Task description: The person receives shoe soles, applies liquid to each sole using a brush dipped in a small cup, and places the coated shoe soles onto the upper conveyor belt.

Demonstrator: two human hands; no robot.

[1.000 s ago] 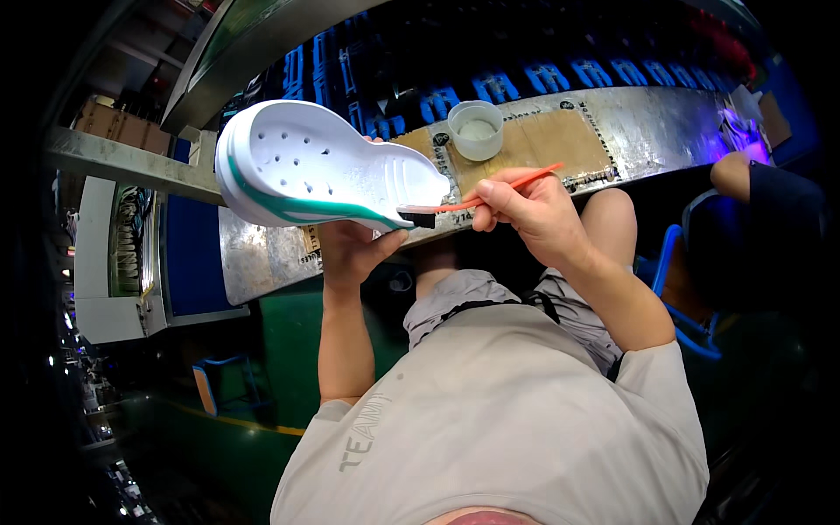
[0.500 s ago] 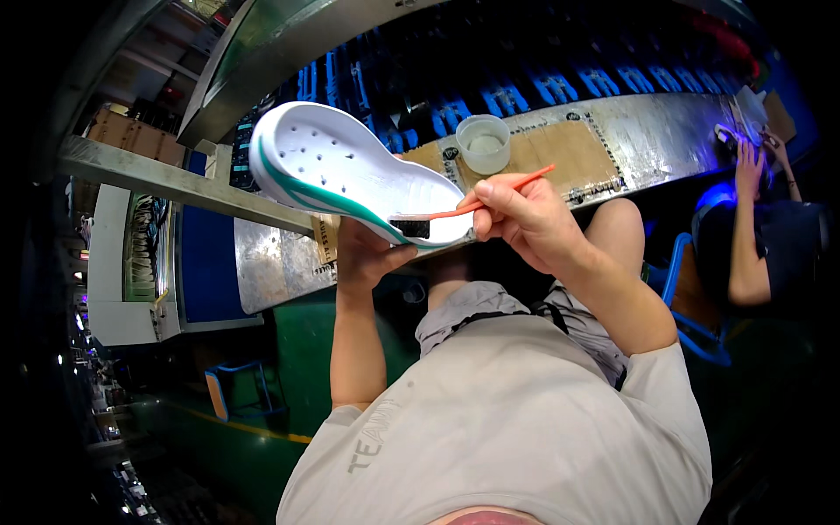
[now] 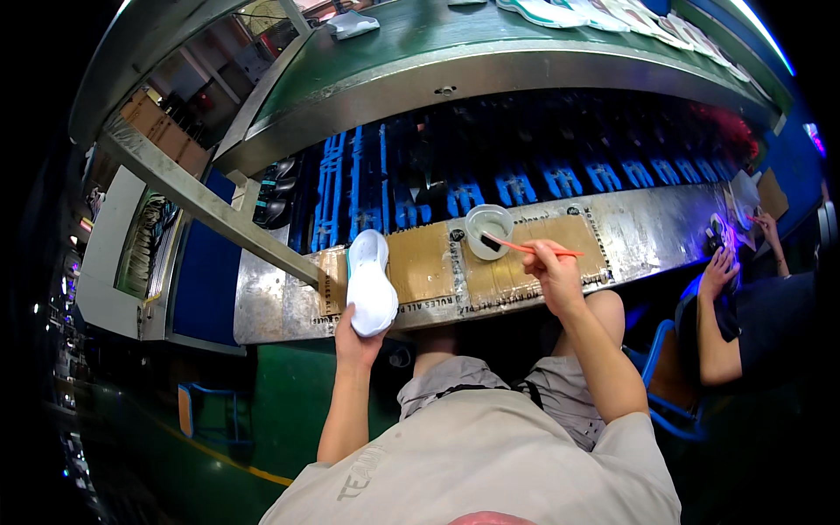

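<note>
My left hand (image 3: 354, 344) grips the near end of a white shoe sole (image 3: 373, 293) with a green stripe along its side. The sole points away from me above the cardboard at the bench's left. In my right hand (image 3: 553, 273) is a brush (image 3: 535, 250) with an orange-red handle and black bristles, pinched between the fingers. Its bristle end is at the mouth of a translucent plastic cup (image 3: 478, 224); whether the bristles touch the contents is hard to tell. Pale liquid seems to lie in the cup, which stands on the cardboard (image 3: 425, 265).
A metal bench (image 3: 271, 302) runs across in front of me. Behind it are rows of blue fixtures (image 3: 516, 185) under a green conveyor belt (image 3: 420, 39) carrying several shoe parts (image 3: 560, 13). A slanted metal beam (image 3: 201, 197) crosses at left. At right, a co-worker's hands (image 3: 719, 267) work beside a blue-framed chair (image 3: 656, 359).
My right hand has taken the brush off the sole and over to the cup. The left hand has lowered the sole and turned it lengthwise. The view has tilted up, showing the conveyor.
</note>
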